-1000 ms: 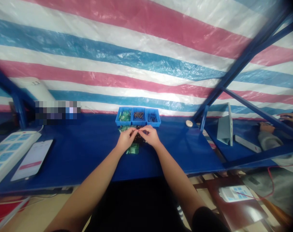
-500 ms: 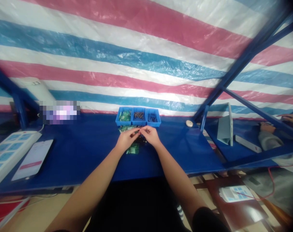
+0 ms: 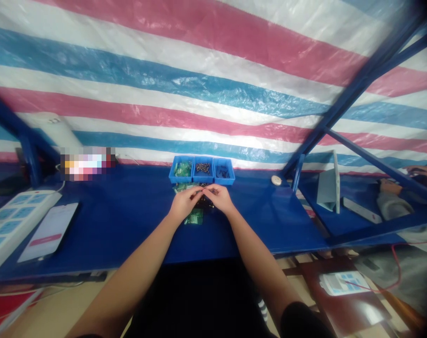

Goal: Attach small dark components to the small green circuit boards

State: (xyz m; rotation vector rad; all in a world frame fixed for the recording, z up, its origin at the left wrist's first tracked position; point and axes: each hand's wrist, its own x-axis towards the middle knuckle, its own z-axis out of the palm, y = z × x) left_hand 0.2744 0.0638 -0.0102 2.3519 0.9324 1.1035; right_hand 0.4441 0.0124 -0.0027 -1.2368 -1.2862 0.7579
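My left hand [image 3: 184,203] and my right hand [image 3: 217,197] meet fingertip to fingertip over the blue table [image 3: 129,220], both pinched on a small dark part that is too small to name. Under and beside them lie small green circuit boards [image 3: 194,217] and a dark cluster of parts. Just behind stand three joined blue bins [image 3: 201,171]: green boards in the left one, dark metal bits in the middle one, dark pieces in the right one.
A phone [image 3: 49,231] and a white panel with blue squares [image 3: 9,220] lie at the left. A small round white object [image 3: 276,180] sits near a blue frame post. At the right, another person's hands [image 3: 421,172] work by a grey stand [image 3: 328,185].
My hands have stayed together over the boards, with only slight shifts of the fingertips. The view has barely moved.
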